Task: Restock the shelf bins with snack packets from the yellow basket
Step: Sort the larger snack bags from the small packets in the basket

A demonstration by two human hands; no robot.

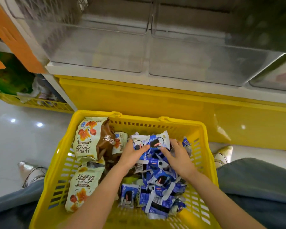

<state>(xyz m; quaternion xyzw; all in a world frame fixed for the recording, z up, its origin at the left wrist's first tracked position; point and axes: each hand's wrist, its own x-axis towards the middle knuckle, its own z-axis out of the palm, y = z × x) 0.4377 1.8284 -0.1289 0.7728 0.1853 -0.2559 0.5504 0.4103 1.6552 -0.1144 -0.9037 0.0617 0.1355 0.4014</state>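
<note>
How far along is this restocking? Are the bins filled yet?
Barely begun, it seems. Done: nothing obvious; the clear bins look empty, though blurred. In hand: the left hand and right hand gather blue packets in the yellow basket. Left: that pile and the big cream packets, all to shelve.

shop | clear shelf bins (196, 60) | yellow basket (155, 124) of snack packets (160, 182)

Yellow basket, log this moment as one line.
step: gathering; left hand: grips blue packets; right hand: grips blue packets; yellow basket: part full; shelf bins: untouched
</note>
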